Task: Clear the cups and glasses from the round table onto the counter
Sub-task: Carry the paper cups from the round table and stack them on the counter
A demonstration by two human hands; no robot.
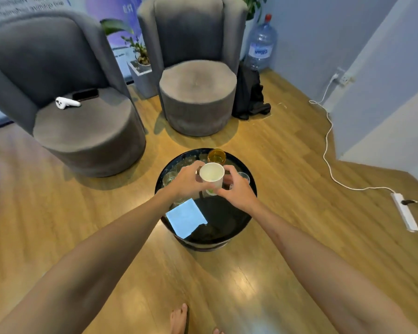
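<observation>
Both bare forearms reach forward over a round, glossy black table, the hands meeting above its middle around a white paper cup. The left hand curls its fingers about the cup's left side, and the right hand closes on the lower right of the cup, thumb and fingers pinching its wall near the base; the cup sits upright between them, its mouth open to the camera and its pale inside showing no clear contents. Whether it rests on the tabletop or is lifted just clear of it cannot be told. Just beyond the grip stands an amber drinking glass, with what looks like liquid in it. To the left of the grip, partly hidden by the left hand, is a clear glass; to the right, just past the right hand's knuckles, another clear glass peeks out, their contents too faint to judge. Nearer the person than the grip, the tabletop mirrors a bright rectangle of light. Two grey upholstered round chairs stand well beyond the table on the wooden floor, the left one carrying a white controller and a dark phone.
</observation>
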